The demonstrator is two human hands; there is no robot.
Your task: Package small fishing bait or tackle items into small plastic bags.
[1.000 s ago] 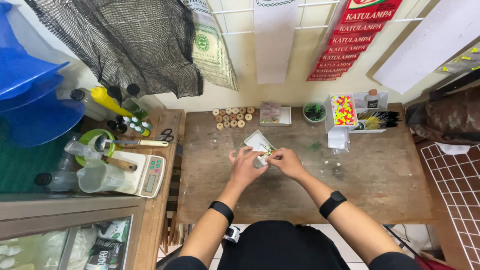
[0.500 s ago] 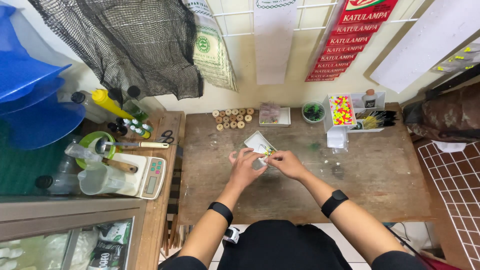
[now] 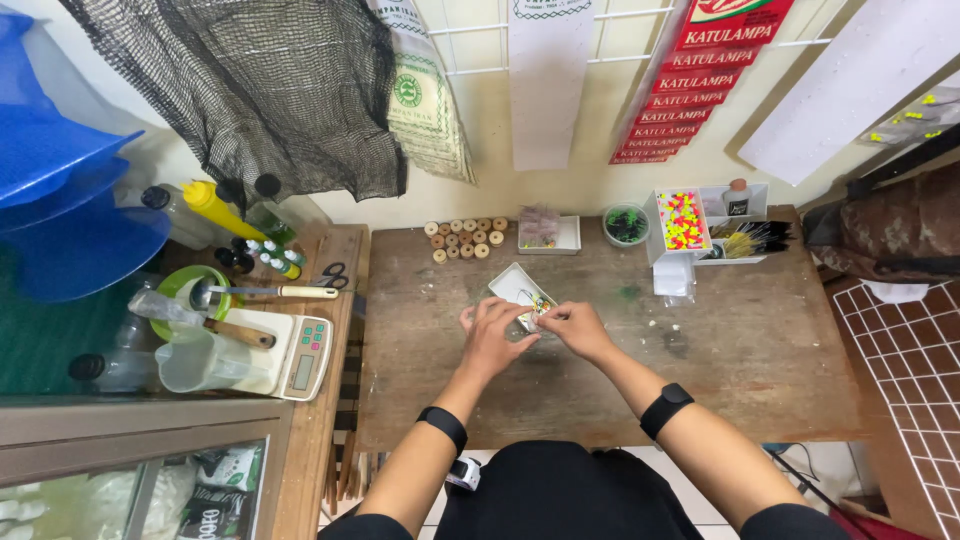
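Over the middle of a worn wooden table [image 3: 760, 360], my left hand [image 3: 492, 338] and my right hand [image 3: 574, 328] meet, fingertips together. Between them they pinch a tiny item with yellow and dark parts [image 3: 541, 305]; it is too small to identify. Just behind the fingers lies a small white tray [image 3: 510, 284], tilted at an angle, and the pinched item is held over its near corner. Both wrists wear black bands.
Several wooden spools [image 3: 465, 238] line the table's back edge, beside a white tray [image 3: 560, 235], a green tub [image 3: 626, 223] and a white organiser of bright beads [image 3: 683, 220]. To the left stand a digital scale [image 3: 300, 358], a jug, bottles and scissors [image 3: 333, 275]. Black netting hangs above.
Both hands stay together at the small white tray; the fingers have shifted only slightly around the tiny item.
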